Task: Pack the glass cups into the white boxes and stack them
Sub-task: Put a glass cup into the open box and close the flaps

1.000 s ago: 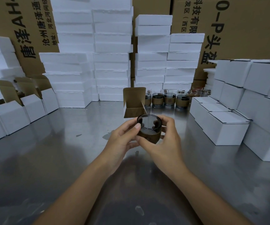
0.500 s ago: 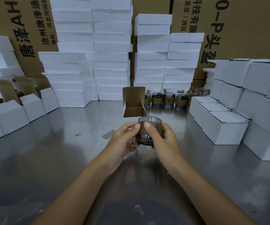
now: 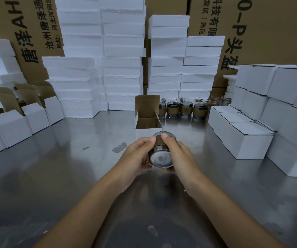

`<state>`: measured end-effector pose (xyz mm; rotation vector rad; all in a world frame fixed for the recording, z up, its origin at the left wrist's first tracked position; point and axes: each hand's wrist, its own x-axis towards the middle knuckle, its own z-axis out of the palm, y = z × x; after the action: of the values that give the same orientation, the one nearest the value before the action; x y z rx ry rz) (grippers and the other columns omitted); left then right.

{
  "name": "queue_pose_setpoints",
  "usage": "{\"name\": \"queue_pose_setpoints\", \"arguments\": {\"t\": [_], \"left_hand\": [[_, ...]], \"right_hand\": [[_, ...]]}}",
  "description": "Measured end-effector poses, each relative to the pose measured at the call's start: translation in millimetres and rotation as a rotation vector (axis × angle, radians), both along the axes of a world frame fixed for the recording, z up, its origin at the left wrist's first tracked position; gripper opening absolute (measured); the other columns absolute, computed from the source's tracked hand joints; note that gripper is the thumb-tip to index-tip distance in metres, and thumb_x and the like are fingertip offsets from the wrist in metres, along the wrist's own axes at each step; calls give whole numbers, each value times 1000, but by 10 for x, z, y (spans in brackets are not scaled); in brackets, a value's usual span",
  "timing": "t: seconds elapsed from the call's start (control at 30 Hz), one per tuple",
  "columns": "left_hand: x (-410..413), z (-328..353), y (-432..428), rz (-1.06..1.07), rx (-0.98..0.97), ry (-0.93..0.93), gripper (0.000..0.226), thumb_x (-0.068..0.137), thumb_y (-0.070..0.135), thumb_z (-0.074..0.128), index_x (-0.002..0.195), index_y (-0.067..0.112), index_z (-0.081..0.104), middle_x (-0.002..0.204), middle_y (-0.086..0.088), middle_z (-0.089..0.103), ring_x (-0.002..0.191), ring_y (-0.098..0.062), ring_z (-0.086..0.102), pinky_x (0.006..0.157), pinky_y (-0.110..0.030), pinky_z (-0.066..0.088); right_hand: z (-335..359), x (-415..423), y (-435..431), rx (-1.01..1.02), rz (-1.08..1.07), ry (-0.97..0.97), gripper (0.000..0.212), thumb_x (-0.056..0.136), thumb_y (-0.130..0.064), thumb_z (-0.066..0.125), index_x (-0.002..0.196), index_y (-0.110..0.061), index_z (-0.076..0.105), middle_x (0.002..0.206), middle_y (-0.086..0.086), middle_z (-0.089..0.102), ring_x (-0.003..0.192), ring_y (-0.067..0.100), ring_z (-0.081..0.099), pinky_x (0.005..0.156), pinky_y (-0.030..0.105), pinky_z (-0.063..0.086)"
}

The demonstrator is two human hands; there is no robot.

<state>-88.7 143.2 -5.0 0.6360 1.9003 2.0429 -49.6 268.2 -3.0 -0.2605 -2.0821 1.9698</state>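
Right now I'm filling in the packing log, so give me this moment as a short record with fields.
held item: glass cup, brown band, tilted, base toward camera
left hand: grips the cup's left side
right hand: grips the cup's right side
open box: just beyond the cup, flap up, no cup visible inside
waiting cups: row on the metal table behind the open box
closed boxes: stacked at right

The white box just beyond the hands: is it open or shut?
Open. The white box has its lid flap upright, with the brown inside showing. The glass cup is outside it.
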Motion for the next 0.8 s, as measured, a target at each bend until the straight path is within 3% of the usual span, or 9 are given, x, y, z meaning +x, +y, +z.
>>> {"name": "queue_pose_setpoints", "arguments": {"t": [0.13, 0.2, 0.3, 0.37, 0.43, 0.53, 0.63, 0.8], "left_hand": [[-1, -9, -1, 16, -16, 15, 62, 68, 61, 54, 113, 20, 62, 99, -3, 70, 86, -13, 65, 66, -27, 47], [-10, -13, -1, 45, -1, 17, 61, 66, 61, 55, 113, 23, 61, 98, 0, 71, 90, -14, 67, 70, -27, 49], [-29, 0, -7, 100, 32, 32, 61, 67, 58, 56, 117, 24, 59, 106, -2, 68, 100, -19, 64, 72, -27, 50], [-42, 5, -10, 129, 34, 56, 57, 70, 55, 56, 120, 26, 57, 117, -1, 63, 108, -18, 60, 79, -27, 52], [-61, 1, 0, 147, 25, 80, 41, 81, 47, 55, 119, 33, 57, 122, 5, 59, 111, -15, 57, 86, -26, 52], [-79, -5, 10, 222, -37, 170, 25, 92, 35, 52, 114, 46, 52, 107, 19, 55, 99, -6, 57, 74, -12, 49], [-73, -26, 3, 330, -238, 399, 29, 94, 35, 47, 114, 55, 41, 98, 14, 53, 93, -3, 55, 69, -9, 41], [-160, -97, -27, 496, -501, 632, 45, 94, 37, 47, 137, 44, 35, 109, 8, 42, 86, -7, 52, 69, -11, 41]], "right_hand": [[-4, -6, 6, 20, -13, -5, 42, 78, -63, 52, 99, -28, 59, 98, -5, 67, 92, 11, 64, 88, 37, 53], [1, 10, 7, 27, -21, 31, 44, 75, -69, 55, 95, -30, 58, 94, -10, 67, 87, 5, 64, 78, 30, 53], [24, 62, -22, 72, -31, 137, 69, 49, -83, 57, 96, -32, 55, 92, -15, 64, 84, -1, 63, 65, 15, 46], [18, 70, -28, 83, -44, 216, 74, 42, -77, 64, 99, -33, 51, 95, -15, 61, 84, -4, 61, 62, 8, 45], [4, 60, -22, 95, -65, 241, 70, 48, -65, 75, 104, -37, 46, 99, -17, 56, 87, -5, 59, 64, 6, 46], [-28, 49, -1, 141, -106, 276, 73, 59, -41, 85, 116, -39, 39, 104, -20, 51, 94, -5, 56, 70, 3, 45], [-33, 39, 10, 191, -155, 335, 79, 61, -33, 86, 121, -37, 34, 107, -25, 47, 98, -11, 50, 72, -5, 38], [-38, 22, 14, 257, -196, 388, 73, 60, -26, 87, 114, -36, 40, 106, -25, 49, 101, -15, 48, 75, -5, 37]]}}
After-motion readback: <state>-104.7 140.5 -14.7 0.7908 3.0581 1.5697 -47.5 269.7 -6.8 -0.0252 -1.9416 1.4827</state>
